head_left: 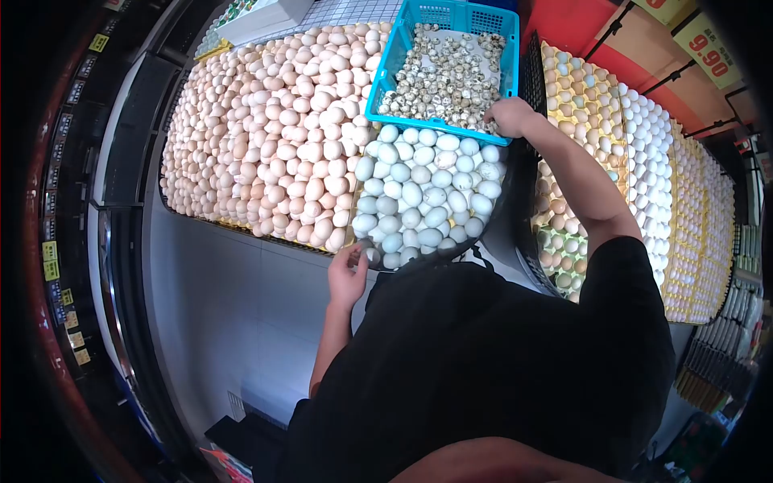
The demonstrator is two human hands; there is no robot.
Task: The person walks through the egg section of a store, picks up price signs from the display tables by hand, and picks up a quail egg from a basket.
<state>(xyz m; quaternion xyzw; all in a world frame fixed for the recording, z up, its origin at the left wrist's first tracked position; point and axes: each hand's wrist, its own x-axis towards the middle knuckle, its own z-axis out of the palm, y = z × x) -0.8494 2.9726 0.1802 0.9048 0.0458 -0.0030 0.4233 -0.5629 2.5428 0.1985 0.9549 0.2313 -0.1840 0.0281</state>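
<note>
My right hand (510,117) reaches over the near right corner of a blue plastic basket (375,90), its fingers closed at the small speckled eggs (451,76) inside. What those fingers hold is too small to make out. Down at the near left edge of the pale blue-green eggs (435,196), my left hand (348,266) has its fingers curled beside a small roundish item that I cannot identify. The blue basket stands just beyond the blue-green eggs.
A large heap of pinkish-brown eggs (282,137) fills the left display. On the right, yellow trays (584,113) hold brown eggs, next to rows of white eggs (648,145). Yellow price signs (708,52) hang at the upper right. Dark shelving lines the far left.
</note>
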